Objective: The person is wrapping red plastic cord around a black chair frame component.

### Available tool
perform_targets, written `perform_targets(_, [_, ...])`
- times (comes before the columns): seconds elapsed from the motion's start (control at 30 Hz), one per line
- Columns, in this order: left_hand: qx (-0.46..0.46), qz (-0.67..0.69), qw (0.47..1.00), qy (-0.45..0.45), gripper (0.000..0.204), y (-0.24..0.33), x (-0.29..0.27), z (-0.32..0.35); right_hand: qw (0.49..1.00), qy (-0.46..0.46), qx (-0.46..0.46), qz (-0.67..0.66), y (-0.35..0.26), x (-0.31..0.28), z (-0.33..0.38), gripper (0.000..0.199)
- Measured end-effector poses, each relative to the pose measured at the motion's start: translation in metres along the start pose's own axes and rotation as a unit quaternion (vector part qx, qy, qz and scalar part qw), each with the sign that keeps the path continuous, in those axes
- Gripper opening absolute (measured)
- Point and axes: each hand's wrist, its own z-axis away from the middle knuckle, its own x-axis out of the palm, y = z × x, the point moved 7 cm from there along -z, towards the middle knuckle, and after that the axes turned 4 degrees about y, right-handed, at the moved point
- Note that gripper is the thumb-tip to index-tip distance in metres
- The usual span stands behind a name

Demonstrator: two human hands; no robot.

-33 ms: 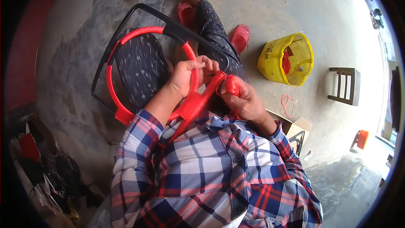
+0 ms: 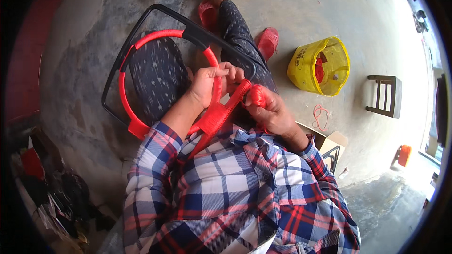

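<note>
Across my lap rests a frame with a round hoop [image 2: 123, 94] wound in red cord and a black outer bar [image 2: 174, 15]. My left hand [image 2: 207, 84] is closed around the right side of the hoop, its fingers curled and pinched together. A straight arm [image 2: 235, 98] of the frame, also tightly wound in red, slants up between my hands. Just right of its upper end, my right hand [image 2: 273, 113] grips a shiny bundle of red cord [image 2: 256, 95]. Part of the bundle is hidden inside my fingers.
A yellow bucket [image 2: 306, 66] with red material inside stands ahead on the right. Beyond it is a small dark stool [image 2: 393, 96]. Loose red cord [image 2: 320, 117] lies by a cardboard box [image 2: 336, 139]. Red shoes [image 2: 268, 42] lie near my legs; dark clutter [image 2: 61, 183] is at left.
</note>
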Motion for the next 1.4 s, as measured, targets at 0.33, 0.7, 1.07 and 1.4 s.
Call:
perform_targets(0.33, [-0.023, -0.13, 0.973, 0.188, 0.022, 0.015, -0.015, 0.013, 0.985, 0.08, 0.098, -0.119, 0.006, -0.03, 0.025, 0.018])
perform_targets(0.7, [0.153, -0.243, 0.91, 0.299, 0.021, 0.06, 0.028, 0.045, 0.998, 0.053, -0.04, 0.012, 0.002, -0.038, 0.034, 0.024])
perform_targets(1.07, [0.341, -0.35, 0.853, 0.185, 0.027, 0.118, 0.102, 0.065, 0.863, 0.375, -0.167, -0.295, -0.013, -0.173, 0.082, 0.028])
perform_targets(1.4, [0.357, -0.473, 0.799, 0.097, 0.032, 0.126, 0.177, 0.029, 0.838, 0.36, -0.121, -0.392, 0.022, -0.147, 0.078, 0.029])
